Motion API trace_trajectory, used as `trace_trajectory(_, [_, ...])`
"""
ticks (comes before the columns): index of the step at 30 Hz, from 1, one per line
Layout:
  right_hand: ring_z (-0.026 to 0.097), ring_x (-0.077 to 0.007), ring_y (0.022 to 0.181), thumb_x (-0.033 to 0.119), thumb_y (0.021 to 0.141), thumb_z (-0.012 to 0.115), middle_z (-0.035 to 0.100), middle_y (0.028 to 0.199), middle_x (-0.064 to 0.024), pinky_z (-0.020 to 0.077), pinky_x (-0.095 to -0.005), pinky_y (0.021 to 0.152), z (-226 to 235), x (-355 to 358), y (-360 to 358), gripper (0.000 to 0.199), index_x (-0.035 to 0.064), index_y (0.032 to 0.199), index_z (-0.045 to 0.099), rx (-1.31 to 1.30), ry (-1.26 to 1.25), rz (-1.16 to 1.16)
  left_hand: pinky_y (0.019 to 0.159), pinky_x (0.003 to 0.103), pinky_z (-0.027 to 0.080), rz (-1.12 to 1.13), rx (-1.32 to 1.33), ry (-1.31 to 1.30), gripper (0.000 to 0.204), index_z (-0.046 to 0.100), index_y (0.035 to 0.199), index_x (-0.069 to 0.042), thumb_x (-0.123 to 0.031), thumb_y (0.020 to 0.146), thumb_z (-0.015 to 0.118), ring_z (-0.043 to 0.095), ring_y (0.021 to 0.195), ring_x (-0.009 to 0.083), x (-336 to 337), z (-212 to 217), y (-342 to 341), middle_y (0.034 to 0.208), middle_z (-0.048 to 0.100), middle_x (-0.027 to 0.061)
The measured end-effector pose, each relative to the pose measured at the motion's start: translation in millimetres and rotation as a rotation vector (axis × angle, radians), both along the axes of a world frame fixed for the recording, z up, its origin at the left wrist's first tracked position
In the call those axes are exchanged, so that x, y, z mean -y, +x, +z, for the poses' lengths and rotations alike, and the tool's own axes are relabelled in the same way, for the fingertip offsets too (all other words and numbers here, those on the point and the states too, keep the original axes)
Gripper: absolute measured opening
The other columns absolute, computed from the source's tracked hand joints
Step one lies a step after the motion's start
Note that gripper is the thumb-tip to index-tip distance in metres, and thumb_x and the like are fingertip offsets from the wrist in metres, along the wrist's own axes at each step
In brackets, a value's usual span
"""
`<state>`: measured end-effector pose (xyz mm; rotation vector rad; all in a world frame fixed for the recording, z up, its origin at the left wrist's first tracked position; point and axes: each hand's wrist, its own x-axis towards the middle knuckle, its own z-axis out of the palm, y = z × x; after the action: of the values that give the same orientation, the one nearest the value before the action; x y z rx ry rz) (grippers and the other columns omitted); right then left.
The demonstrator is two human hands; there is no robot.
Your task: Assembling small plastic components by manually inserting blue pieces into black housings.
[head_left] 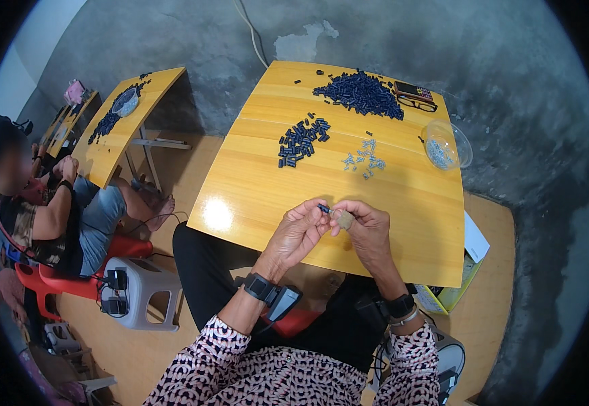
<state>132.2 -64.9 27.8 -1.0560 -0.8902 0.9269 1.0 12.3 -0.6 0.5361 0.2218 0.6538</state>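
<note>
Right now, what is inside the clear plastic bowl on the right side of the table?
The clear bowl holds a small heap of little silvery metal parts, gathered toward its near-left side. The rest of the bowl looks bare. They are too small to tell their exact kind.

A rough grey concrete wall rises beyond the hands, a pale patch and a cable on it. Under them a glossy yellow wooden table catches glare; left stand another table and a grey plastic stool on tan floor
</note>
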Motion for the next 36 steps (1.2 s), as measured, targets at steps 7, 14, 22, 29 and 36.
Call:
trace_trajectory(7, [0.059,-0.01,0.064,0.004,0.087,0.061,0.063,0.076,-0.0057,0.0484,-0.0213,0.059,-1,2,-2,0.012,-0.0055,0.093,0.064,-0.042,-0.002,-0.011,0.075,0.031,0.05,-0.015,0.025,-0.002,0.02,0.06,0.104,-0.001,-0.014,0.089,0.059,0.059,0.079,0.0184,-1,-3,-1,0.087,0.062,0.0091])
trace_trajectory(14, [0.059,-0.0099,0.063,0.005,0.088,0.058,0.063,0.075,-0.0057,0.0479,-0.0211,0.058,-4,2,-6,0.013,-0.0056,0.093,0.064,-0.093,0.012,-0.029,0.076,0.03,0.05,-0.034,0.062,-0.011,0.02,0.06,0.106,0.001,-0.01,0.089,0.058,0.058,0.08,0.0189,0,-2,-1,0.091,0.062,0.0123])
trace_trajectory(22, [0.058,-0.0088,0.062,0.005,0.086,0.061,0.064,0.074,-0.0055,0.046,-0.0204,0.057,-2,2,-11,0.012,-0.0059,0.09,0.064,-0.022,0.006,-0.129,0.074,0.033,0.052,0.017,-0.002,0.021,0.02,0.062,0.104,-0.001,-0.011,0.087,0.061,0.062,0.08,0.0205,1,-1,0,0.09,0.065,0.0114])
trace_trajectory(29, [0.057,-0.0088,0.061,0.004,0.085,0.063,0.064,0.075,-0.0059,0.0454,-0.0205,0.057,-5,-2,-11,0.011,-0.0056,0.089,0.064,-0.098,-0.031,-0.116,0.073,0.034,0.052,-0.004,0.021,0.001,0.021,0.061,0.104,-0.001,-0.013,0.087,0.061,0.061,0.077,0.0208,1,1,-1,0.089,0.065,0.011])
trace_trajectory(36, [0.056,-0.0092,0.061,0.005,0.086,0.061,0.064,0.077,-0.0062,0.0451,-0.0204,0.057,-6,2,-9,0.013,-0.0061,0.092,0.065,-0.142,-0.035,-0.058,0.072,0.036,0.051,-0.017,-0.021,0.015,0.019,0.061,0.102,-0.002,-0.015,0.088,0.061,0.06,0.077,0.0216,1,3,0,0.078,0.061,0.0065])
